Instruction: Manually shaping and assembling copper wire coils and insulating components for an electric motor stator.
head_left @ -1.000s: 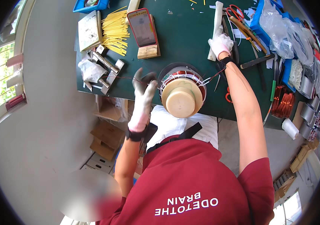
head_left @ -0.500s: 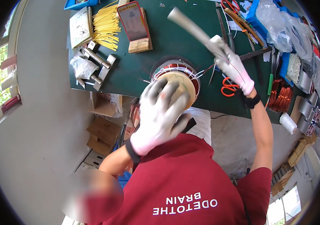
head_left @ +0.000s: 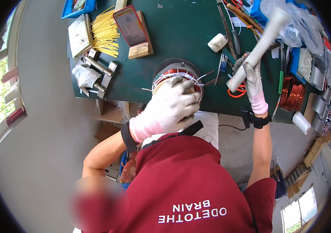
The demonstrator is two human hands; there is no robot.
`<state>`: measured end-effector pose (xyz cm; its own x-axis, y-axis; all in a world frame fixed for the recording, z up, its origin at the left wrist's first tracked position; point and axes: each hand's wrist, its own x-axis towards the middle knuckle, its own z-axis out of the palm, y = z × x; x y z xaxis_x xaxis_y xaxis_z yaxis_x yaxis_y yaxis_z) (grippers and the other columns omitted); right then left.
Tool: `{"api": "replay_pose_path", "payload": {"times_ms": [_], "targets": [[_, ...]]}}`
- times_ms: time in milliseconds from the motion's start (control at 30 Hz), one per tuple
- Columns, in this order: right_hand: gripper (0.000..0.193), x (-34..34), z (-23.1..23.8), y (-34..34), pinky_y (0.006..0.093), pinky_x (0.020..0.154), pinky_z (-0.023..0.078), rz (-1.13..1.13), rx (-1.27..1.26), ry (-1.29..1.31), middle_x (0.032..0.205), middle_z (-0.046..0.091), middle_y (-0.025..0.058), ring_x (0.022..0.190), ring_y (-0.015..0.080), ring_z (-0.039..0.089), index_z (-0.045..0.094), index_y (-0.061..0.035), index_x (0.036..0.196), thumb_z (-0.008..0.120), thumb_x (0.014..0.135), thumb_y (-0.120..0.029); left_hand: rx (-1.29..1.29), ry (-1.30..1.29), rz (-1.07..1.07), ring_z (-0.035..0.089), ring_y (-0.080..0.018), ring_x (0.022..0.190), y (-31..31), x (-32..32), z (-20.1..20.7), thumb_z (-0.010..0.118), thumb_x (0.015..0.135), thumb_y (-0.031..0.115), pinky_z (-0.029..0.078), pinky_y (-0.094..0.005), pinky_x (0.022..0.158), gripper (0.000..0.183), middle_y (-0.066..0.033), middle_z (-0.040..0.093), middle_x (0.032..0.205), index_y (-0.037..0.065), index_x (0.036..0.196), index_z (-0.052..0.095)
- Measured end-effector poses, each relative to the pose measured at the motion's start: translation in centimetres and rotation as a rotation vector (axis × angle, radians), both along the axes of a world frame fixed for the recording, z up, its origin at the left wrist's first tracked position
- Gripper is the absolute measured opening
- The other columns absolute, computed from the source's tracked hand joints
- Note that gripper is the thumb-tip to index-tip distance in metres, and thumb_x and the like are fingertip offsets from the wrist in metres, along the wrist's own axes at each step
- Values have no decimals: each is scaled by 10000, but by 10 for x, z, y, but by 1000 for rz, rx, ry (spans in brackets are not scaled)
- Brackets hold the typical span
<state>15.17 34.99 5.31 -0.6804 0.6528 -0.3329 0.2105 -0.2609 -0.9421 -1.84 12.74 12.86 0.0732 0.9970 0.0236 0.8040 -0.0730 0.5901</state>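
My gloved left hand (head_left: 171,108) lies flat over the cream-coloured round block on top of a motor stator (head_left: 175,73) with copper windings and white ties, at the near edge of the green table (head_left: 181,35). My gloved right hand (head_left: 253,79) is closed around the lower end of a long white bar (head_left: 260,46), raised and tilted up to the right, right of the stator. The block itself is almost wholly hidden under my left palm.
A phone (head_left: 129,26) leans on a wooden block (head_left: 141,49). Yellow strips (head_left: 105,33), a metal fixture (head_left: 101,72), orange-handled scissors (head_left: 238,88), a small white block (head_left: 217,42), copper coils (head_left: 292,97), tools and plastic bags lie on the table. Cardboard boxes sit on the floor below.
My left hand has dropped from in front of the camera onto the block on the stator. My right hand swung the white bar from pointing up-left to pointing up-right.
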Motion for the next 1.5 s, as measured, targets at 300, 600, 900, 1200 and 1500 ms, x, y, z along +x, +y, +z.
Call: {"api": "replay_pose_path", "payload": {"times_ms": [300, 600, 900, 1200, 1500], "targets": [[389, -72, 26, -39, 296, 860, 465, 360, 158, 261, 1013, 573, 74, 959, 131, 571, 433, -10, 1208, 589, 936, -240, 67, -545, 137, 541, -319, 1095, -2, -39, 23, 632, 716, 48, 429, -425, 950, 418, -165, 562, 1152, 17, 1128, 567], [445, -72, 47, -54, 351, 949, 428, 618, 207, 233, 1215, 549, 139, 1151, 206, 514, 462, 1, 1276, 591, 880, -152, 6, -738, 197, 603, -255, 910, 82, -53, 57, 771, 680, 159, 485, -300, 852, 506, -126, 615, 1058, 7, 1123, 581], [254, 27, -113, 35, 480, 817, 485, 297, 1048, -792, 1066, 589, 171, 974, 352, 588, 547, -118, 1097, 571, 856, -193, 55, -710, 389, 515, -178, 446, 61, -35, 42, 756, 699, 118, 406, -291, 440, 258, -61, 480, 528, 78, 606, 519], [377, 9, -97, 18, 478, 835, 503, 564, 955, -723, 1131, 568, 200, 1000, 383, 581, 516, -94, 1184, 594, 826, -186, 228, -797, 184, 516, -148, 519, 62, -32, 38, 568, 709, -136, 440, -271, 489, 228, -30, 464, 551, 44, 612, 468], [346, -11, -44, 77, 452, 745, 530, 701, 1017, -506, 1023, 623, 144, 876, 346, 640, 540, -123, 1210, 565, 886, -244, -2, -1198, 366, 521, -149, 630, 61, -47, 39, 600, 855, 35, 480, -319, 641, 167, -50, 553, 666, 64, 741, 482]]}}
